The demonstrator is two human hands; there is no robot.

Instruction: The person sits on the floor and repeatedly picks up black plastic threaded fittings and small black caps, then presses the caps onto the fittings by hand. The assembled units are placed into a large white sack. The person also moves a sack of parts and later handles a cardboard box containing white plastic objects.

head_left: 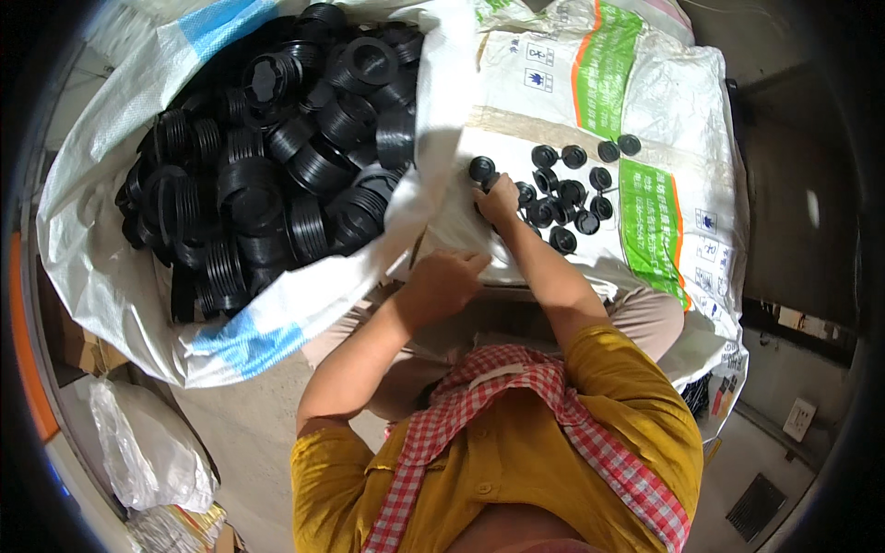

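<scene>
Reference: clock centred on the view, 12 at the upper edge.

The large woven sack stands at 10 o'clock, its mouth wide and its rim folded outward. It contains black ribbed plastic fittings, piled loosely at mixed angles. The broad mouth presumably gives direct reach into the pile from the seated position.

The printed woven sack lies at 1 to 2 o'clock and serves as a work surface. Small round black caps lie on it in a loose cluster at 2 o'clock, some touching, others apart. Two outlying caps rest side by side at the cluster's own 2 o'clock. The spread probably keeps individual caps easy to pick up.

Right hand: at 1 o'clock, on the near-left edge of the cluster, back of the hand upward. The fingers are bent and point toward 11 o'clock, with the fingertips right at a single black cap. Whether they pinch it or only touch it cannot be determined.

Left hand: at the clock centre, by the near edge of the work surface. The index finger extends toward 2 o'clock; the remaining fingers curl under. The palm is hidden, so any held part cannot be confirmed.
</scene>
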